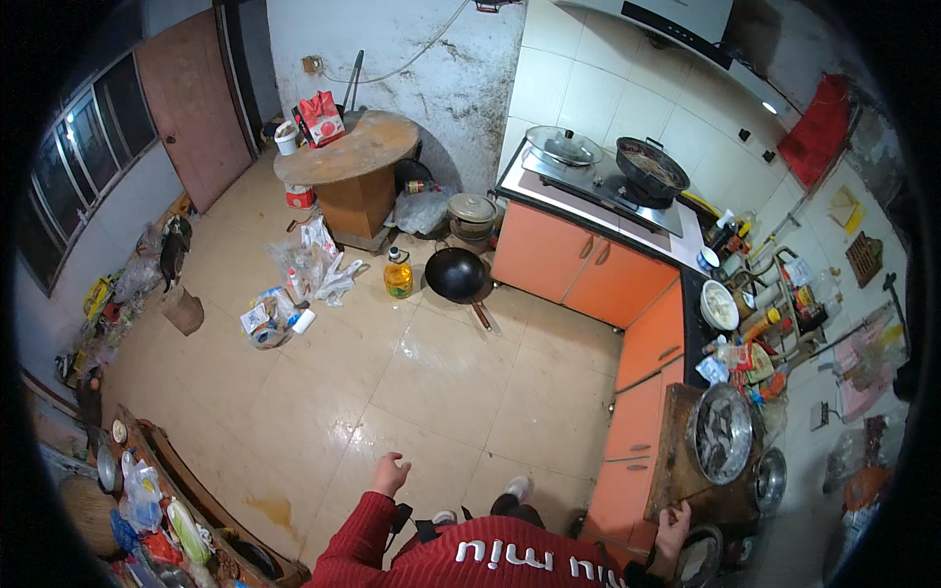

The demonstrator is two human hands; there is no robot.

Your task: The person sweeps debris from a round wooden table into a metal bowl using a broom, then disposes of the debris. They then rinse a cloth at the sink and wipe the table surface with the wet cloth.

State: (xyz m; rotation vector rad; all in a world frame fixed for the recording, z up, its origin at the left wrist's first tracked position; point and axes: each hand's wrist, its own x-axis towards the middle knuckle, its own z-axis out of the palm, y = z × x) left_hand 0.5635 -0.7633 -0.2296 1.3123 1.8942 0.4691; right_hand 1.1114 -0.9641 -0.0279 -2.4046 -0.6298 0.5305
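Note:
My left hand (391, 474) is held out over the tiled floor, fingers apart and curled, with nothing in it. My right hand (673, 520) is by the front corner of a wooden cutting board (673, 426) on the counter; whether it touches the board I cannot tell. On the board stands a steel basin (723, 434) with pale, whitish pieces inside. A smaller metal bowl (770, 481) sits at the board's far edge, and a round vessel (700, 555) is just beside my right hand, partly cut off by the view.
A black wok (455, 275) and an oil bottle (398, 273) stand on the floor near several plastic bags (272, 317). A pan (652, 167) and a glass lid (564, 146) rest on the gas stove. Orange cabinets (544, 246) line the counter. A cluttered wooden shelf (213, 507) is at lower left.

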